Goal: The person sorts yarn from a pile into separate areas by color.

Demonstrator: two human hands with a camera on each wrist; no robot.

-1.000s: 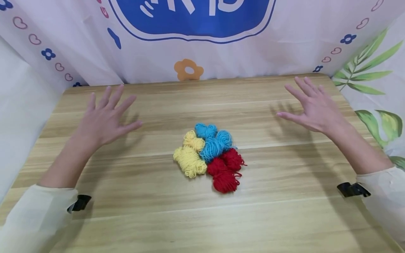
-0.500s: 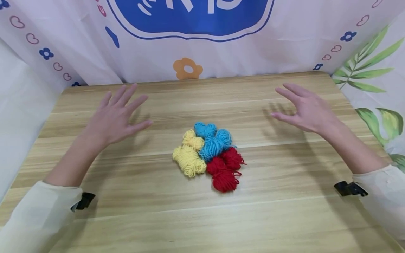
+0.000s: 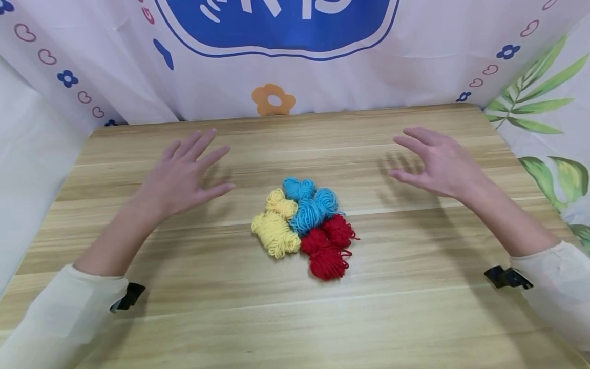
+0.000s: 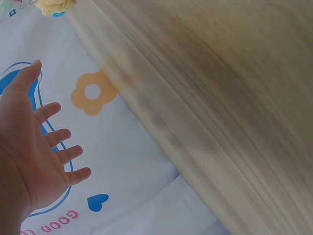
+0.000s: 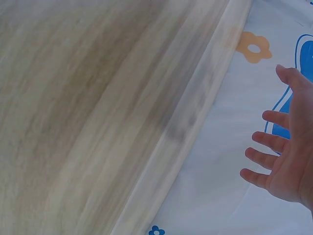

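A: Status?
B: Desk (image 3: 295, 323) first: everything's laid out, nothing picked up. I'd call it the approach step.
A: Next move calls for?
B: My read: bring one hand in low, close fingers round a single bundle, don't drag its neighbours. They're packed tight.
A: Hands?
B: Clock centred on the yarn pile (image 3: 305, 225), person at 6. Left hand (image 3: 177, 179) near 10, right hand (image 3: 444, 166) near 2. Both released: fingers apart and slightly bent, thumbs pointing inward. Wrist views agree, bare palms. Neither holds anything; both seem to hang above the desk, well apart from the yarn.
A: Pile itself?
B: Roughly mid-desk, one touching cluster, three colours. Blue yarn (image 3: 310, 214) towards 12 and 1, yellow yarn (image 3: 276, 233) at 9, red yarn (image 3: 324, 251) around 4.
A: Bundle count?
B: Can't tell, lobes run together. Smallest detail: red's straggly on its 3 o'clock side, could snag.
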